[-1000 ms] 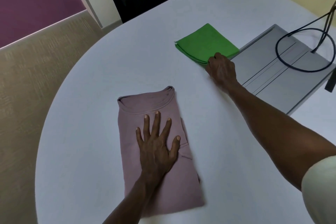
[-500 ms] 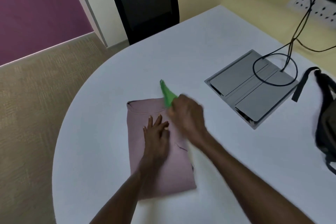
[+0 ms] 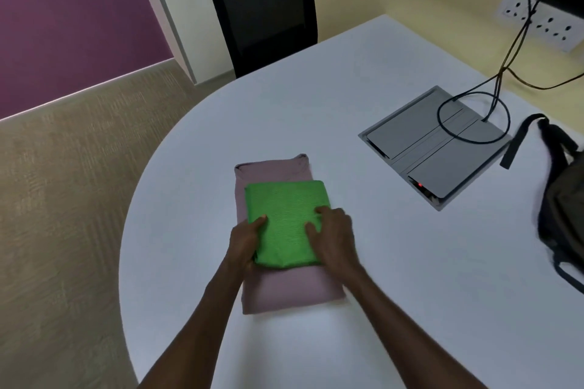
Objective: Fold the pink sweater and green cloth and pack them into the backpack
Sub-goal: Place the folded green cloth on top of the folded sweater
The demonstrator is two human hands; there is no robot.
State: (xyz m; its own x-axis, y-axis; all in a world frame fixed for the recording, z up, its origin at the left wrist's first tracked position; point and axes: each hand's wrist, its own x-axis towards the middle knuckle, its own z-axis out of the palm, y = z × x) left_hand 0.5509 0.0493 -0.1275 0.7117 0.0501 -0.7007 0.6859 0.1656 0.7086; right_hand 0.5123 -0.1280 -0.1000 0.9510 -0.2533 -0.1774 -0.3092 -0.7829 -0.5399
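The folded green cloth (image 3: pixel 286 223) lies on top of the folded pink sweater (image 3: pixel 284 289), near the rounded front of the white table (image 3: pixel 410 278). My left hand (image 3: pixel 245 240) grips the cloth's left edge, thumb on top and fingers hidden beneath. Along the cloth's right edge, my right hand (image 3: pixel 333 235) holds it with thumb and forefinger on the fabric. The dark backpack (image 3: pixel 564 215) sits at the table's right edge, partly cut off by the frame; I cannot tell whether it is unzipped.
A grey cable hatch (image 3: pixel 433 148) is set into the table behind and to the right, with a looped black cable (image 3: pixel 474 117) on it running up to wall sockets (image 3: pixel 550 25). A black chair (image 3: pixel 262 3) stands at the far side.
My right hand carried the green cloth from beside the hatch and laid it on the pink sweater. My left hand moved from flat on the sweater to the cloth's left edge.
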